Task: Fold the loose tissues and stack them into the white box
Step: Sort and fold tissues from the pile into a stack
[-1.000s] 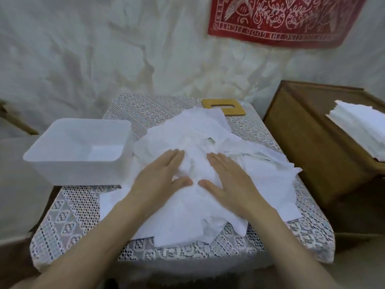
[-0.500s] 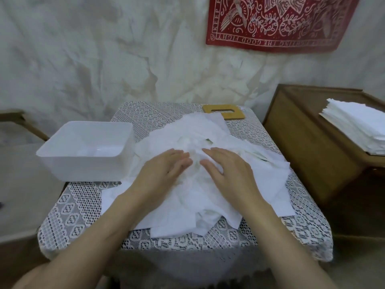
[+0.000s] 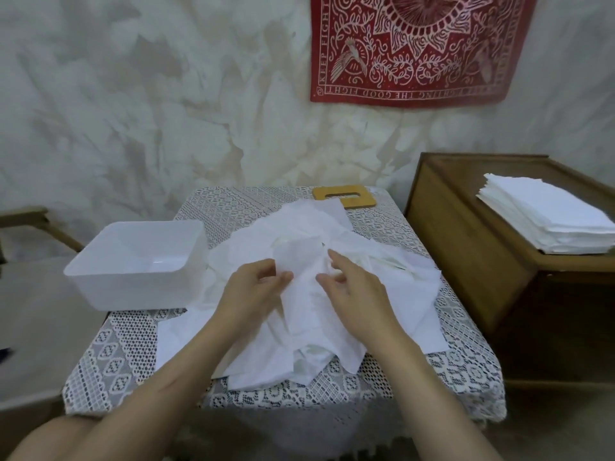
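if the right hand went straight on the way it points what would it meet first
Probably the raised tissue sheet that the left hand pinches; the right hand looks nearly on it, though depth is unclear.

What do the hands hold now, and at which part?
The left hand pinches the top tissue at its left edge. The right hand is at the sheet's right side, but whether it grips cannot be told.

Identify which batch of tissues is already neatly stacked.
The stack on the wooden cabinet at right: flat, squared sheets. The pile on the table is crumpled and loose.
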`<state>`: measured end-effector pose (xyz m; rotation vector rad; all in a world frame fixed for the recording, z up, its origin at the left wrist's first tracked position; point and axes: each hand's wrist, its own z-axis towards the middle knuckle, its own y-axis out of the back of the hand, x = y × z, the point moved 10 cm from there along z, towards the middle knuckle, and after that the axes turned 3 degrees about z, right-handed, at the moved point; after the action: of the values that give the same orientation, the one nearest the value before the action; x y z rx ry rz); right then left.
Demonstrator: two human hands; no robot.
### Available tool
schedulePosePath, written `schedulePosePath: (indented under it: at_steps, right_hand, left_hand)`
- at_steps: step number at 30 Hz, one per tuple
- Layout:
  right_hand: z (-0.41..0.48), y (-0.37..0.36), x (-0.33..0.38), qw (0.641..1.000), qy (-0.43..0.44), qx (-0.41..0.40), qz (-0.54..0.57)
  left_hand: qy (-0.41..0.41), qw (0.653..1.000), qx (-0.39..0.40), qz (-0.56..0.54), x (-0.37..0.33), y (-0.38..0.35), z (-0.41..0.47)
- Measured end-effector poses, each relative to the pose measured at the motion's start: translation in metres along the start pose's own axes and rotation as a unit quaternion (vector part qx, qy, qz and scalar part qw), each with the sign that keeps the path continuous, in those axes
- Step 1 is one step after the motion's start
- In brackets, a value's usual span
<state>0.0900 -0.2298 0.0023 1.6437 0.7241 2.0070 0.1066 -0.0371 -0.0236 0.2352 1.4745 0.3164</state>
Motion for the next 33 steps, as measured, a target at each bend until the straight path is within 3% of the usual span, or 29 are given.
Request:
schedulePosePath:
  at_steps: [5, 9, 14, 22, 25, 30, 33]
  right_hand:
    - [0.02, 0.006, 0.006, 0.992, -0.027, -0.032, 0.12]
    - [0.023, -0.01, 0.022, 0.975, 0.001, 0.008, 0.221]
    - [0.017, -0.037, 0.033, 0.952, -0.035, 0.048, 0.3]
    - [0.017, -0.046, 0.02, 0.966, -0.079, 0.001, 0.246]
    - [0.013, -0.041, 0.02, 0.975, -0.075, -0.003, 0.21]
    - [0.009, 0.001, 0.011, 0.997, -0.03, -0.063, 0.027]
    - [0.01, 0.01, -0.001, 0.998, -0.021, -0.045, -0.044]
  left_hand:
    - [-0.061, 0.998, 0.009, -0.021, -0.019, 0.016, -0.003]
    - [-0.063, 0.997, -0.005, -0.045, -0.02, 0.032, -0.01]
    - [-0.017, 0.994, 0.015, -0.103, -0.005, 0.039, -0.023]
    - [0.035, 0.996, 0.007, -0.082, 0.02, 0.04, -0.021]
    - [0.017, 1.0, -0.021, -0.011, 0.016, 0.046, -0.021]
    - [0.016, 0.997, -0.073, -0.002, 0.015, 0.067, -0.017]
    - [0.023, 0.997, -0.077, -0.006, 0.02, 0.071, -0.02]
